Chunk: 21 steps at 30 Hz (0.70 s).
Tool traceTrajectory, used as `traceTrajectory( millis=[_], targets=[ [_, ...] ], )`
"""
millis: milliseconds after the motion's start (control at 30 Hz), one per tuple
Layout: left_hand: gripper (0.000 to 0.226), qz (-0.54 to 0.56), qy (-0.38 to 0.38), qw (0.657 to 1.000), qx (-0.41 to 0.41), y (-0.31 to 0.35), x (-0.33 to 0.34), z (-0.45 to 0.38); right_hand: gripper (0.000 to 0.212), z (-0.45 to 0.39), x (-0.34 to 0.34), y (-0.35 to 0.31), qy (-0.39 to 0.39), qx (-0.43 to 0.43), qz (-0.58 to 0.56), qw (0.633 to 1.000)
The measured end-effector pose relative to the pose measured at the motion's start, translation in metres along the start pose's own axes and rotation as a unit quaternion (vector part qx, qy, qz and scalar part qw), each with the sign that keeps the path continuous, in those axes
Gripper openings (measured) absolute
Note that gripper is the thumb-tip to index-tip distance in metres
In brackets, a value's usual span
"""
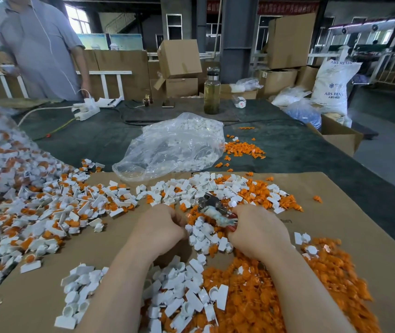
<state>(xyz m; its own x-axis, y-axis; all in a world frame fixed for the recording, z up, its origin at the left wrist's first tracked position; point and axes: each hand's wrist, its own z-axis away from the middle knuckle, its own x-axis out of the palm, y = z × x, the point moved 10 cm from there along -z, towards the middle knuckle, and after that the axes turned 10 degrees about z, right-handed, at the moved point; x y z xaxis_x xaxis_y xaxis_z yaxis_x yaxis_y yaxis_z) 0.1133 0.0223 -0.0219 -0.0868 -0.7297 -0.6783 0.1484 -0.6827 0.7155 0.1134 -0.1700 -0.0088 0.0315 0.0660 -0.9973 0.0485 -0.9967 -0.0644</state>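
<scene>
**Pliers gripped at centre frame**

At left, glossy white plastic caps [54,212] lie heaped on matte brown cardboard [336,212]. The left hand [160,224] is curled tight; whether it pinches a part, I cannot tell. Just right of it, metal pliers [212,207] slant, nose pointing upper left, wrapped handles clenched in the right hand [256,229]. Ridged orange pieces [251,296] spill lower right.

I'm looking through the head camera into a factory assembly hall: white and orange plastic parts [251,308] are lying in loose heaps across a long work table [288,145], cardboard boxes [178,58] are standing stacked behind it, a sack [331,85] printed ABS RESIN is leaning beside them, and steel columns [237,39] are rising past a red banner [288,7] over a concrete floor [389,164]
</scene>
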Motion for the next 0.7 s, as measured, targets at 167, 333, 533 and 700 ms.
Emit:
traceTrajectory(
  millis=[167,333,533,700],
  targets=[
    [0.025,-0.046,0.057,0.997,0.006,0.004,-0.005,-0.001,0.013,-0.001,0.0,0.001,0.0,0.005,-0.02,1.0],
    [0.039,-0.022,0.132,0.991,-0.009,0.001,-0.016,0.001,0.011,-0.001,-0.001,0.004,0.014,0.012,-0.039,0.999],
    [0.026,0.247,0.177,0.953,-0.003,0.004,-0.029,0.009,0.015,0.001,-0.026,0.007,0.102,0.018,-0.272,0.957],
    [0.019,0.482,0.154,0.863,-0.001,0.022,-0.017,0.016,0.011,0.006,-0.036,0.003,0.111,-0.012,-0.483,0.868]
  ],
)
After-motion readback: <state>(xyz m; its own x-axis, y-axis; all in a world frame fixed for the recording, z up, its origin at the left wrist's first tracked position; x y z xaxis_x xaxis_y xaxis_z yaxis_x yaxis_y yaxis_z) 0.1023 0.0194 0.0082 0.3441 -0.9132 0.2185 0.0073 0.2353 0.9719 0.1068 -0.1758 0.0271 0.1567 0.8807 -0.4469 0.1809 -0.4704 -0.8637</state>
